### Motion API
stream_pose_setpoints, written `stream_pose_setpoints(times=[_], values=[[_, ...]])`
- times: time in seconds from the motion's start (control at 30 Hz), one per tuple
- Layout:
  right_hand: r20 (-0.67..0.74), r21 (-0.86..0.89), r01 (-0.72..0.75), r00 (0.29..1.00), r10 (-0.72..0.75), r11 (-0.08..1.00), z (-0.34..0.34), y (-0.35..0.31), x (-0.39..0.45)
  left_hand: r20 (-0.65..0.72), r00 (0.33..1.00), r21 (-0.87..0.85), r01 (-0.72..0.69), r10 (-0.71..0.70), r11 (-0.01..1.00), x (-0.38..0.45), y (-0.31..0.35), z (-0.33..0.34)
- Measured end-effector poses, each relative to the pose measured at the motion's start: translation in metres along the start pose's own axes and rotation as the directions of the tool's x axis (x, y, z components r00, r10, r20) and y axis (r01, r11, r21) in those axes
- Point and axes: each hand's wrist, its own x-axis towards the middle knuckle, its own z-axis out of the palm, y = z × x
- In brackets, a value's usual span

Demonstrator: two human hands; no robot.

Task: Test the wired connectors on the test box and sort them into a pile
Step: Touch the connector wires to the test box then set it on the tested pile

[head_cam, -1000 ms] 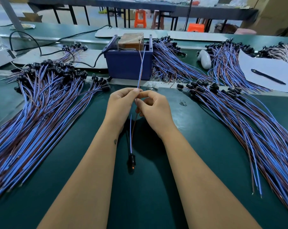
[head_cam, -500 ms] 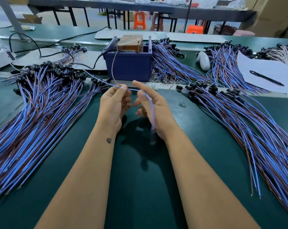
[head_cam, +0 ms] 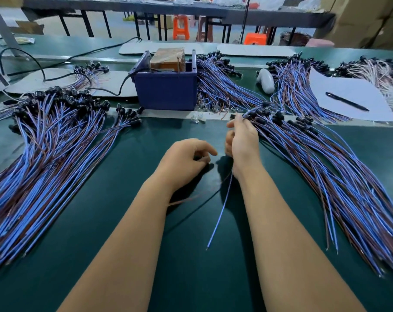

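From the head camera I look down at two bare forearms over a green bench [head_cam: 123, 167]. My right hand [head_cam: 243, 146] pinches one wired connector [head_cam: 220, 210] at the near edge of the right pile [head_cam: 326, 176]; its black head sits at my fingertips and its blue wire trails toward me between the arms. My left hand [head_cam: 184, 158] rests on the bench with fingers loosely curled and grasping nothing that I can make out. The blue test box [head_cam: 166, 91] stands ahead, across the bench, well apart from both hands. A second large pile [head_cam: 44, 154] of the same blue and brown wires fans out on the left. I judge the main risk to be tangling: the held wire lies close to the right pile, so lifting it could drag neighbouring wires along. The two piles look alike, so a connector could land in the wrong one.
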Motion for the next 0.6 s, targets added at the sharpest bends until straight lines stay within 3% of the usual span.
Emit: stream_pose_setpoints(times=[0.07,0.1,0.17,0.23,0.33,0.43,0.53,0.6], values=[[0.036,-0.245,0.062,0.998,-0.055,0.967,-0.005,-0.003,-0.001,-0.018,0.999,-0.024,0.051,-0.051,0.998,0.0,-0.001,-0.001],[0.072,-0.413,0.126,0.992,-0.106,0.902,-0.009,-0.006,0.0,-0.021,0.997,-0.036,0.068,-0.069,0.997,-0.001,-0.002,-0.001],[0.147,-0.674,0.237,0.971,-0.188,0.7,-0.023,-0.02,0.005,-0.024,0.996,-0.052,0.088,-0.089,0.995,0.0,-0.002,0.0],[0.194,-0.814,0.299,0.948,-0.252,0.498,-0.041,-0.036,0.011,-0.027,0.995,-0.056,0.099,-0.101,0.993,0.001,-0.003,0.001],[0.227,-0.922,0.313,0.914,-0.335,0.228,-0.07,-0.056,0.021,-0.028,0.994,-0.044,0.1,-0.102,0.994,0.003,-0.004,0.002],[0.19,-0.967,0.23,0.936,-0.298,0.106,-0.092,-0.064,0.028,-0.029,0.994,-0.04,0.105,-0.106,0.994,0.004,-0.005,0.004],[0.1,-0.991,0.075,0.966,-0.24,-0.111,-0.096,-0.058,0.028,-0.039,0.994,-0.047,0.104,-0.106,0.993,0.005,-0.006,0.005],[0.086,-0.988,0.05,0.962,-0.26,-0.145,-0.08,-0.048,0.023,-0.037,0.994,-0.052,0.104,-0.106,0.993,0.005,-0.006,0.005]])
